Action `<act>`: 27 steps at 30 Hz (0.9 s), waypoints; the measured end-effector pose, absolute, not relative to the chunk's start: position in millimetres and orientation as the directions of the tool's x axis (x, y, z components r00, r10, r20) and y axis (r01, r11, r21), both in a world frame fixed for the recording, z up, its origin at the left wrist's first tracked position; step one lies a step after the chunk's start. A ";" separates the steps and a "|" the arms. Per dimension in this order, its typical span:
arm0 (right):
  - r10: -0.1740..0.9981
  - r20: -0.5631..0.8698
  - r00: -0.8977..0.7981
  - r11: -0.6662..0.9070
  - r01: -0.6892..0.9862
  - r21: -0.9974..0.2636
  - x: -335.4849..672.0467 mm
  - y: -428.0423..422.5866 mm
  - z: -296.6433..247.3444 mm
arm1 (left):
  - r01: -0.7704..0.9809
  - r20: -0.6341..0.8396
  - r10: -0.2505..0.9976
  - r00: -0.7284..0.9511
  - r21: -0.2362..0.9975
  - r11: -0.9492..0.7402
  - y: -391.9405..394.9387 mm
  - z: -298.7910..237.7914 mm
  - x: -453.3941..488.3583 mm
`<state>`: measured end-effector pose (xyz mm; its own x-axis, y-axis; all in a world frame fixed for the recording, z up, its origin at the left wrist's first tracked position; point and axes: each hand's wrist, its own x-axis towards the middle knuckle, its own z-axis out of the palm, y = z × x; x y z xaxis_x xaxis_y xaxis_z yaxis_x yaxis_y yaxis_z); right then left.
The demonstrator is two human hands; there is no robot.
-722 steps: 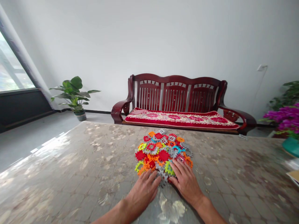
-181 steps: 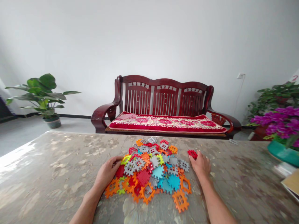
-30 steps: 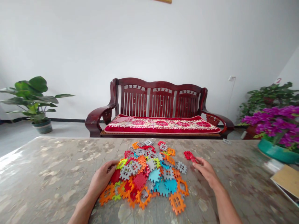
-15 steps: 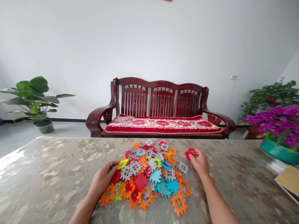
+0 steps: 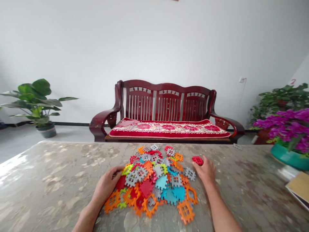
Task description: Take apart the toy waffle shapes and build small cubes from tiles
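Note:
A heap of flat, notched plastic tiles (image 5: pixel 156 180) in red, orange, grey, blue and yellow-green lies on the table (image 5: pixel 48 180). My left hand (image 5: pixel 106 185) rests at the heap's left edge, fingers curled against the tiles there. To the right of the heap, my right hand (image 5: pixel 206 170) has its fingers closed on a red tile (image 5: pixel 197 160) set apart from the pile. An orange grid tile (image 5: pixel 185 212) lies nearest me.
A dark red wooden bench (image 5: pixel 166 112) with a red flowered cushion stands behind the table. A green potted plant (image 5: pixel 40 104) is at the far left. Purple flowers in a teal pot (image 5: pixel 289 141) and a book (image 5: pixel 299 187) sit at the table's right edge.
My right hand, stretched out flat a second ago, has curled up and closed on the red tile beside the pile. My left hand has stayed at the heap's left edge.

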<state>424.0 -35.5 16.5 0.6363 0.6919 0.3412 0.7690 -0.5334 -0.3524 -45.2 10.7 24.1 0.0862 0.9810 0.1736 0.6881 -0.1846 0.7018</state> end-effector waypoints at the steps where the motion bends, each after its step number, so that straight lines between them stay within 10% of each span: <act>1: 0.691 0.330 0.643 -0.543 0.763 -0.350 422.7 -36.5 17.5 | 0.690 0.170 0.982 0.088 0.700 -0.183 10.6 24.0 -45.3; 27: 0.741 0.256 0.621 -0.570 0.783 -0.250 417.4 -29.3 28.9 | 0.703 0.178 0.979 0.098 0.684 -0.194 11.6 22.6 -45.8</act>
<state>417.4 -29.3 28.9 0.6211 0.7406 0.2565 0.7828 -0.5700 -0.2496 -45.8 11.6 22.6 0.0976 0.9792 0.1779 0.7033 -0.1943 0.6838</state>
